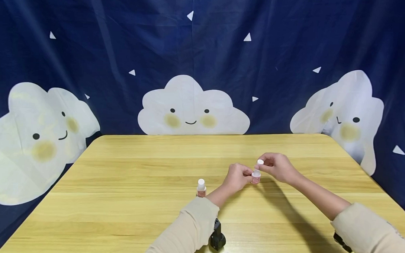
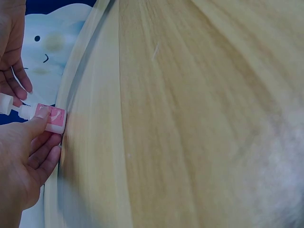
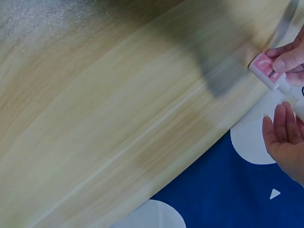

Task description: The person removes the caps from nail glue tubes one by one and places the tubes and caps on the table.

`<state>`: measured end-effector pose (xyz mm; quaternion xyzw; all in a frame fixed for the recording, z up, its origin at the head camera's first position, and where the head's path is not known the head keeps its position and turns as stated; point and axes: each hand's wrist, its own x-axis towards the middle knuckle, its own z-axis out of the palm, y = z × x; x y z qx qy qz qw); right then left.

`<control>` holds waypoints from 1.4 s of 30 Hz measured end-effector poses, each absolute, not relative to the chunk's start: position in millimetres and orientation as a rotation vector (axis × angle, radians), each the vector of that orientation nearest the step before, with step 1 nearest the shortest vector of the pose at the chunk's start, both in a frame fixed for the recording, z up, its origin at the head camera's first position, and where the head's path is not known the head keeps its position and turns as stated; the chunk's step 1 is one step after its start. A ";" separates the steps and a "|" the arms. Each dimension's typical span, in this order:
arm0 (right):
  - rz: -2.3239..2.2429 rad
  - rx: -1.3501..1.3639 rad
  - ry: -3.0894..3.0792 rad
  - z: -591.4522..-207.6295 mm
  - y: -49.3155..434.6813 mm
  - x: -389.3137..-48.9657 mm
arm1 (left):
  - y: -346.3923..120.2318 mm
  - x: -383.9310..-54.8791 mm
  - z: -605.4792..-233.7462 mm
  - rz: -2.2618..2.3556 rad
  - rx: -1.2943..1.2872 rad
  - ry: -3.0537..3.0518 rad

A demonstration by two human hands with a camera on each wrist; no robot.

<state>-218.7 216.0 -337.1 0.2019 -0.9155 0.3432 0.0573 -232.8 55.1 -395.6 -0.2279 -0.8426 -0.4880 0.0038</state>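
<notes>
one quick jerk cd prob spill that btl, w/ left hand pinching it & right hand its cap.

Backdrop: dark blue cloth, lightly creased, printed with white smiling clouds and triangles. Counter: wood-grain top, rounded far corners.

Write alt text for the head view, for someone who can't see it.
A person's left hand holds a small pink-labelled bottle at a wooden table; the right hand holds a white cap just above it. A second capped bottle stands to the left, partly behind a beige sleeve. A blue cloud backdrop hangs behind.
</notes>
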 end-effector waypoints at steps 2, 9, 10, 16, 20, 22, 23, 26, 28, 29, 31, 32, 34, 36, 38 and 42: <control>1.036 0.608 -2.781 -335.4 216.0 -219.1 | 54.9 -232.9 -395.4 -1.529 -0.713 -2.643; 1.035 0.609 -2.822 -329.1 215.4 -218.8 | 54.6 -232.6 -395.5 -1.575 -0.699 -2.632; 1.033 0.613 -2.830 -328.1 215.5 -218.7 | 54.7 -232.6 -395.5 -1.583 -0.699 -2.632; 1.012 0.642 -2.877 -323.9 216.8 -218.6 | 54.8 -232.5 -395.9 -1.595 -0.702 -2.636; 1.001 0.652 -2.894 -321.8 218.6 -218.6 | 54.8 -232.4 -396.3 -1.593 -0.705 -2.636; 0.986 0.655 -2.899 -321.1 219.7 -218.5 | 54.4 -231.9 -395.9 -1.600 -0.700 -2.637; 0.978 0.657 -2.899 -320.8 220.3 -218.5 | 54.3 -231.7 -395.8 -1.606 -0.697 -2.637; 0.951 0.668 -2.903 -319.8 222.0 -218.8 | 54.0 -231.3 -395.4 -1.623 -0.683 -2.642; 0.935 0.676 -2.907 -319.1 223.4 -219.2 | 54.2 -231.2 -395.5 -1.616 -0.681 -2.641; 0.927 0.681 -2.909 -318.9 224.2 -219.6 | 54.4 -231.2 -395.5 -1.615 -0.678 -2.644; 0.911 0.695 -2.917 -318.3 225.8 -220.2 | 54.9 -231.3 -395.6 -1.607 -0.674 -2.648; 0.903 0.707 -2.920 -317.8 226.6 -220.5 | 54.9 -231.5 -395.7 -1.601 -0.676 -2.648; 0.889 0.733 -2.931 -317.4 227.9 -221.3 | 54.6 -231.5 -395.6 -1.597 -0.672 -2.654; 0.882 0.755 -2.945 -316.6 228.6 -221.8 | 54.3 -231.6 -395.6 -1.599 -0.673 -2.658; 0.875 0.777 -2.967 -315.7 229.1 -222.1 | 53.9 -231.7 -395.7 -1.604 -0.675 -2.659; 0.851 0.828 -3.014 -314.3 231.4 -221.7 | 54.3 -231.6 -396.7 -1.647 -0.679 -2.645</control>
